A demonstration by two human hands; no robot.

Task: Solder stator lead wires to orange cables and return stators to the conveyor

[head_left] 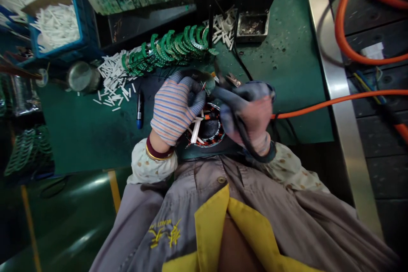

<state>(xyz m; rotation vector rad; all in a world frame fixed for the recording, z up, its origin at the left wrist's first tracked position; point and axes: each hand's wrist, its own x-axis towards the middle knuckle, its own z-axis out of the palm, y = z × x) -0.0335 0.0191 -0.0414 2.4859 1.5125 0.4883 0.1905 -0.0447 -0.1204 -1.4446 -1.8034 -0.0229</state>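
Observation:
My left hand (pixel 175 108), in a striped glove with dark fingertips, is closed in a pinch. At its fingertips shows a thin red wire (pixel 203 86), close to a small green piece (pixel 209 83) that is partly hidden. My right hand (pixel 250 114), gloved and smeared by motion, is wrapped round a dark-handled soldering iron (pixel 231 95). Its black cable hangs down past the wrist. The iron points at the left fingertips. Below and between both hands lies a ring-shaped motor stator (pixel 219 136) with red-orange windings and white sleeves (pixel 196 131) on it.
Curved green circuit boards (pixel 172 49) stand in a row behind the hands. White sleeves (pixel 113 72) lie heaped at their left, near a blue marker (pixel 139 108) and a round jar (pixel 83 77). A metal tray (pixel 253 24) sits behind right; an orange hose (pixel 318 107) crosses the green bench.

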